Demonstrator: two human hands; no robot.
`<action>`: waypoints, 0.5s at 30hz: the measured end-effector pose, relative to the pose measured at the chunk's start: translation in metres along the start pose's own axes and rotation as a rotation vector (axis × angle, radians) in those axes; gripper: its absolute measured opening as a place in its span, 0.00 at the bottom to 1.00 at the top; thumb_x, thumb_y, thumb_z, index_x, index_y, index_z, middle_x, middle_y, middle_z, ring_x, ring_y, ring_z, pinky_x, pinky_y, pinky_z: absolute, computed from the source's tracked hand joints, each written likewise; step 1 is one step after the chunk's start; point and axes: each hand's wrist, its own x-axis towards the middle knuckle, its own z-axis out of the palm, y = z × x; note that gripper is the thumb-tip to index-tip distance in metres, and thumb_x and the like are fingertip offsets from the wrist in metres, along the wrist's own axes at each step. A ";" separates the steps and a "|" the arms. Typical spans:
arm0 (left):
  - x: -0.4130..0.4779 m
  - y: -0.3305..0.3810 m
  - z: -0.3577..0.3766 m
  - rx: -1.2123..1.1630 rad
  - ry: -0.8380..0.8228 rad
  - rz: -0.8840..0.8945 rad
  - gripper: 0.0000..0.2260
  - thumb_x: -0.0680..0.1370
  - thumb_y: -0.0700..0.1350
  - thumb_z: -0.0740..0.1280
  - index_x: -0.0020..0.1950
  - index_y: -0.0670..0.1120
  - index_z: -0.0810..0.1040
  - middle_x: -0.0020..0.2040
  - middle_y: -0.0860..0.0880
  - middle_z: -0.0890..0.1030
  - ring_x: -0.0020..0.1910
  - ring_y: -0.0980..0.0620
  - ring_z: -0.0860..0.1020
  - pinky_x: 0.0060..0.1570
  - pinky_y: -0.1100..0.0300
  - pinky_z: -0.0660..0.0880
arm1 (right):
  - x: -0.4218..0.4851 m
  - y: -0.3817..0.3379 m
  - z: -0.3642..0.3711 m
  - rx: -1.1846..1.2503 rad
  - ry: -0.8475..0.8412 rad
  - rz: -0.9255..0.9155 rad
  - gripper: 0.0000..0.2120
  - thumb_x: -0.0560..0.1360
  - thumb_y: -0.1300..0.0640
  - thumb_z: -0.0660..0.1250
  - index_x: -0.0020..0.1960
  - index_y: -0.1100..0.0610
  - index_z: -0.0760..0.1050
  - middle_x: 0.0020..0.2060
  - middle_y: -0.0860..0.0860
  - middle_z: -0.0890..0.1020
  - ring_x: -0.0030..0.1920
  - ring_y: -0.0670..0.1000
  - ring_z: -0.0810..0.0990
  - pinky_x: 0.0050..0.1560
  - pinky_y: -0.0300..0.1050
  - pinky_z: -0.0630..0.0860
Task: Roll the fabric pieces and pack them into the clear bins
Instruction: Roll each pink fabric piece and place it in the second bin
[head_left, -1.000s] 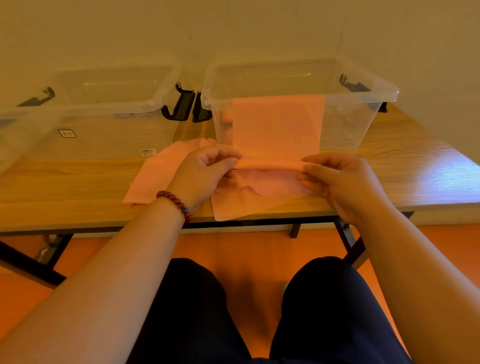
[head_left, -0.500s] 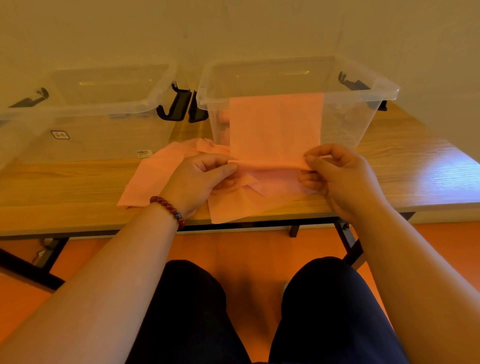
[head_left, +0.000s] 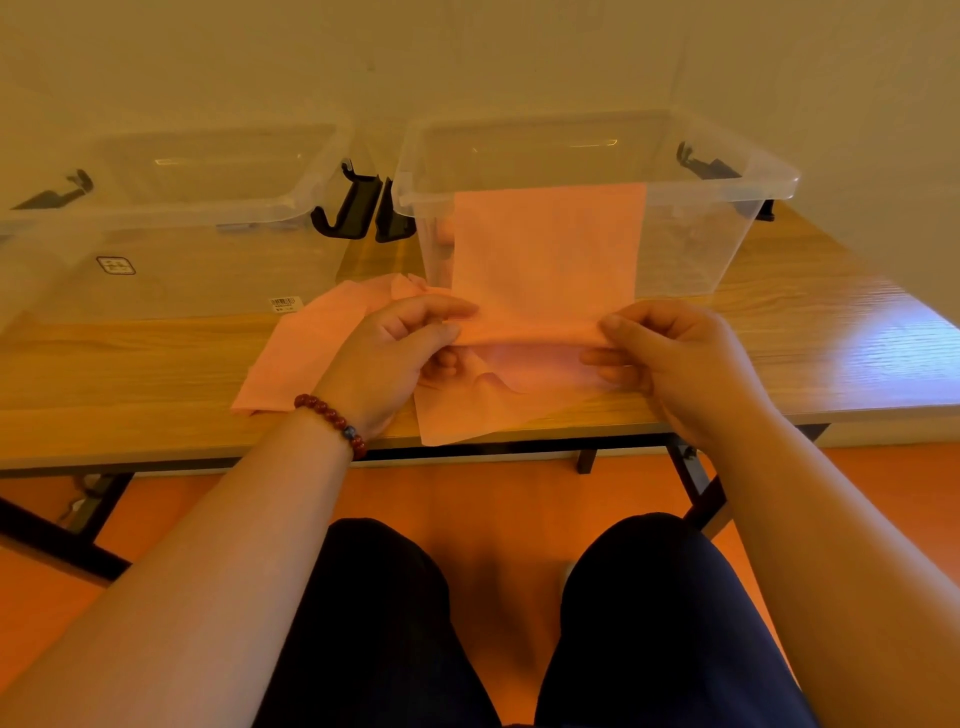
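Observation:
A pink fabric strip (head_left: 545, 249) lies flat in front of the right clear bin (head_left: 727, 182), its far end reaching up to the bin's rim. My left hand (head_left: 395, 353) pinches the strip's near left corner and my right hand (head_left: 670, 353) pinches the near right corner, where the edge is turned over into a small roll. More pink fabric pieces (head_left: 311, 343) lie loose on the wooden table (head_left: 130, 364) under and left of my hands. Something pink shows faintly inside the right bin. The left clear bin (head_left: 171, 208) stands beside it.
Both bins have black latch handles (head_left: 353, 208) at their ends. The table's front edge runs just below my wrists, with black metal legs (head_left: 696, 478) underneath. My knees in dark trousers are below, over an orange floor. A plain wall stands close behind the bins.
Both hands shifted slightly along the strip's near edge, and the folded-over edge has turned a little further. The bins and loose fabric have stayed put.

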 end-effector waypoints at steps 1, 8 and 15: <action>0.000 0.000 0.000 0.020 -0.003 0.003 0.12 0.80 0.37 0.62 0.47 0.52 0.82 0.32 0.54 0.81 0.31 0.60 0.77 0.34 0.67 0.76 | 0.000 0.000 0.000 -0.017 0.005 0.000 0.04 0.78 0.61 0.67 0.47 0.61 0.79 0.38 0.54 0.83 0.40 0.50 0.85 0.36 0.38 0.79; -0.001 -0.002 -0.004 -0.019 -0.030 0.004 0.08 0.76 0.37 0.66 0.47 0.49 0.82 0.34 0.51 0.83 0.34 0.56 0.80 0.39 0.64 0.79 | 0.001 0.000 0.000 -0.014 0.017 -0.021 0.03 0.78 0.61 0.66 0.48 0.57 0.79 0.34 0.53 0.83 0.35 0.50 0.84 0.34 0.38 0.78; 0.000 -0.002 -0.001 0.015 0.012 0.005 0.08 0.79 0.39 0.64 0.45 0.49 0.81 0.35 0.54 0.83 0.36 0.58 0.81 0.39 0.66 0.79 | -0.001 0.000 -0.002 -0.029 -0.022 -0.024 0.04 0.75 0.63 0.69 0.50 0.61 0.79 0.37 0.54 0.83 0.38 0.49 0.84 0.37 0.38 0.79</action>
